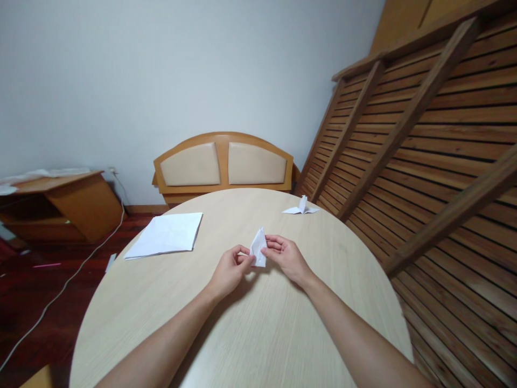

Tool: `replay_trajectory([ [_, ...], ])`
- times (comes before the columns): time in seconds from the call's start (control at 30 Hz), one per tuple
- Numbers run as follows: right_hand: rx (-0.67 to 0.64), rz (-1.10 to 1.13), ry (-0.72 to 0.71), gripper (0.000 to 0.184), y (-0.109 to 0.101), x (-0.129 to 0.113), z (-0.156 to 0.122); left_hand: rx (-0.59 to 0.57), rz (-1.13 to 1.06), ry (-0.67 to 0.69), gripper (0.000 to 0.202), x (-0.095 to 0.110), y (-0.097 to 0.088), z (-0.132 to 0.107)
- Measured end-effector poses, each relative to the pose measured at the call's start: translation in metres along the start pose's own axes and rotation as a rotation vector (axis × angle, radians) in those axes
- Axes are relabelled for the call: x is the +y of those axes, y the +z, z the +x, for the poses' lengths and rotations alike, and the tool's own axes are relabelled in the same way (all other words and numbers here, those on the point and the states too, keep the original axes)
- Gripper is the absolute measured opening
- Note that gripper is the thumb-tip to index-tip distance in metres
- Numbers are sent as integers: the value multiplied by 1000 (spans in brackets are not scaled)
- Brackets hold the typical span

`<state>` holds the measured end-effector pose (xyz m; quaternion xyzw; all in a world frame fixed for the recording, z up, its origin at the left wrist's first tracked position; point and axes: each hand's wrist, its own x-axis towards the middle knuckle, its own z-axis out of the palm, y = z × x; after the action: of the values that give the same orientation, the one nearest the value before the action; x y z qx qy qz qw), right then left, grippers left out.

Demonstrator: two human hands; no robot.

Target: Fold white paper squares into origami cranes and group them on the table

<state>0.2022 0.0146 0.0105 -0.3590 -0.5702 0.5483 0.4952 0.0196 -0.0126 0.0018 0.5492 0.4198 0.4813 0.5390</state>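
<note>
Between my two hands is a small piece of folded white paper (258, 249), pointed at the top and squared off at the bottom, held just above the table. My left hand (231, 270) pinches its left edge between thumb and fingers. On the opposite edge my right hand (288, 260) grips it, thumb on the near face and fingers behind. A finished-looking white paper crane (302, 206) with spread wings stands farther back, to the right. To the left lies a stack of white paper sheets (165, 233).
The round pale wooden table (242, 345) fills the middle. A headboard (224, 161) stands behind it against the wall. Wooden slats (428, 134) lean along the right side. At the left are a low wooden desk (89, 207) and a white cable (70, 280) across the floor.
</note>
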Motion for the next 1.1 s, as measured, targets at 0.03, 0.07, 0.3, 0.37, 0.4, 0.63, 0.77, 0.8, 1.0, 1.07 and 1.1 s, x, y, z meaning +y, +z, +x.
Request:
replay_trajectory([
  [0.03,-11,0,10,50,-1,-1,-1,9,26,6,43,1,0,0],
  [0.07,-16,-2,17,48,-1,-1,-1,14,49,12,44,1,-1,0],
  [0.3,-27,38,-7,50,-1,-1,-1,50,75,61,46,7,0,-1],
  [0.37,-57,50,6,58,1,-1,-1,79,72,72,47,9,1,-2],
  [0.4,-67,47,16,61,2,-1,-2,92,70,74,47,9,1,-1],
  [0.63,-19,-18,-50,57,5,-2,-3,86,33,94,44,12,2,-3],
  [0.77,-52,-33,-82,58,9,2,-3,79,58,84,39,12,3,-5],
  [0.8,-59,-31,-79,58,10,3,-4,80,57,86,39,11,3,-5],
  [1.0,-41,-44,-40,60,12,-1,-4,65,17,83,41,10,1,-2],
  [1.07,-38,-23,-4,59,12,-3,-4,53,14,78,43,11,1,-2],
  [1.1,-34,-10,14,58,11,-4,-4,53,9,77,45,11,1,-3],
])
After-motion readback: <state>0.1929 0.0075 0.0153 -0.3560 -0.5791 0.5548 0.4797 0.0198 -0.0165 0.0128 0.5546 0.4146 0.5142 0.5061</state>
